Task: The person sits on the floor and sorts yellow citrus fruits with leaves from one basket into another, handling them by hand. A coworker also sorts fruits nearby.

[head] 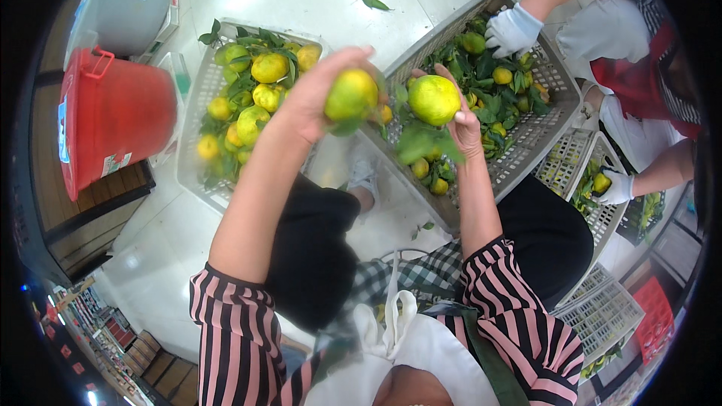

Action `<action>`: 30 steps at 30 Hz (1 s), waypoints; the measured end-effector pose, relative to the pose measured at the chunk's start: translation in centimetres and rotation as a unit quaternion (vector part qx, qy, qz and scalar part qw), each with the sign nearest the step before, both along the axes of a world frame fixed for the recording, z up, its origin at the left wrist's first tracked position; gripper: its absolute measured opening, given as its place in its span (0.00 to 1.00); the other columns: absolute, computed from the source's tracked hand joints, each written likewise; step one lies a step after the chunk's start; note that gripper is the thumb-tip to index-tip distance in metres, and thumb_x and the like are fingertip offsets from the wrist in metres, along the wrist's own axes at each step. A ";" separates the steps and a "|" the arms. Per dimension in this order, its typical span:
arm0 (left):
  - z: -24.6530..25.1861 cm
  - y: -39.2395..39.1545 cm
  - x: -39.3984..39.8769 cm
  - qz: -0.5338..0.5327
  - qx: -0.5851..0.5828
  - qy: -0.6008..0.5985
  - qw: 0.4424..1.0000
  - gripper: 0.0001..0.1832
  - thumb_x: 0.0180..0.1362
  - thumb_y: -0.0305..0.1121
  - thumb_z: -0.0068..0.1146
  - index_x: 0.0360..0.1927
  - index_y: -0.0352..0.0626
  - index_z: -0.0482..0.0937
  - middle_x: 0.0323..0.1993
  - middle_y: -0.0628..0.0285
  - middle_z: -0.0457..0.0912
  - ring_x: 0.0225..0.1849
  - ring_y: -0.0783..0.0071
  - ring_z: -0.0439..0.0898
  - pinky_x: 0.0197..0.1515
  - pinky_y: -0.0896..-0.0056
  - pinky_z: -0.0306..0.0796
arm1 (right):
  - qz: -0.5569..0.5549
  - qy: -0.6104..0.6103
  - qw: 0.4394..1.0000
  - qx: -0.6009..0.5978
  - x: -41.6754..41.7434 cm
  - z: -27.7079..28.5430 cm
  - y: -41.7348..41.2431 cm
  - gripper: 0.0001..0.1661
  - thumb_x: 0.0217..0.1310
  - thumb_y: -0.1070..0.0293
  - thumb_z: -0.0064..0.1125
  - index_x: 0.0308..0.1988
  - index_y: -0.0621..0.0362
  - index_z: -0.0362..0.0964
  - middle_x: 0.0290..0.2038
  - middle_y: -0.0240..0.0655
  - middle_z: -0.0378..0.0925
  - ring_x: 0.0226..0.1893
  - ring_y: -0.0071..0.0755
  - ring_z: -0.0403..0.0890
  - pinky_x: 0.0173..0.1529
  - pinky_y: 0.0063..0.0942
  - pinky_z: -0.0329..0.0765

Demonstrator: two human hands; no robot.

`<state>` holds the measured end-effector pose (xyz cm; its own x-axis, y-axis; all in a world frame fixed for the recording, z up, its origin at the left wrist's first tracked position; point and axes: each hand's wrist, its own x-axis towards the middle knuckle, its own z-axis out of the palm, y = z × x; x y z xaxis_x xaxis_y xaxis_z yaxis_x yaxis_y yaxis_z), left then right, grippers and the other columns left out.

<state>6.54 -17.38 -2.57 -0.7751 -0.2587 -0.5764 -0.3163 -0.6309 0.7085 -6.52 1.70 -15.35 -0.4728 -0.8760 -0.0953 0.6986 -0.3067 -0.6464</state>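
Observation:
A yellow-green citrus fruit (351,95) is in my left hand (316,96), raised between two grey plastic crates and slightly blurred. Another yellow-green citrus fruit (434,100), with green leaves hanging below it, rests in my right hand (465,127) above the right crate. The left crate (194,124) holds many yellow and green citrus fruits (269,67) with leaves. More leafy citrus fruits (502,75) lie in the larger right crate (522,149), whose near end shows bare perforated floor.
A person in white gloves reaches one gloved hand (513,31) into the right crate; the other gloved hand (617,187) holds a fruit over a smaller crate. A red plastic bucket (121,118) stands at the left. A loose leaf (375,3) lies on the pale tiled floor.

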 end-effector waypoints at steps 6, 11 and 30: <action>1.6 1.7 -0.1 -0.128 -0.108 -0.098 0.981 0.33 0.57 0.55 0.59 0.54 0.37 0.70 0.35 0.58 0.80 0.30 0.72 0.80 0.31 0.72 0.76 | 0.014 0.261 0.965 0.018 0.0 6.7 -1.8 0.64 0.32 0.70 0.74 0.69 0.58 0.47 0.64 0.49 0.63 0.64 0.43 0.66 0.69 0.37 0.60; 1.0 0.1 0.3 -0.161 -0.121 -0.121 0.972 0.35 0.56 0.58 0.58 0.54 0.37 0.72 0.45 0.60 0.78 0.42 0.76 0.79 0.39 0.74 0.76 | -0.003 0.528 0.845 0.082 0.7 9.7 -3.8 0.59 0.34 0.77 0.70 0.68 0.55 0.51 0.63 0.41 0.67 0.63 0.39 0.68 0.67 0.37 0.64; 3.9 -0.8 0.5 0.150 -0.038 0.130 0.979 0.47 0.48 0.70 0.52 0.56 0.35 0.68 0.47 0.50 0.76 0.40 0.58 0.80 0.39 0.52 0.77 | 0.079 0.315 0.862 0.389 -0.5 -19.1 -2.3 0.24 0.57 0.55 0.61 0.48 0.60 0.77 0.44 0.41 0.82 0.44 0.38 0.82 0.52 0.35 0.76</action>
<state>7.07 -18.17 1.35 -0.7758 -0.5316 -0.3400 0.0731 -0.6108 0.7884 -7.03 -0.59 -34.47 -0.5255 -0.7215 -0.4509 0.1278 0.4570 -0.8802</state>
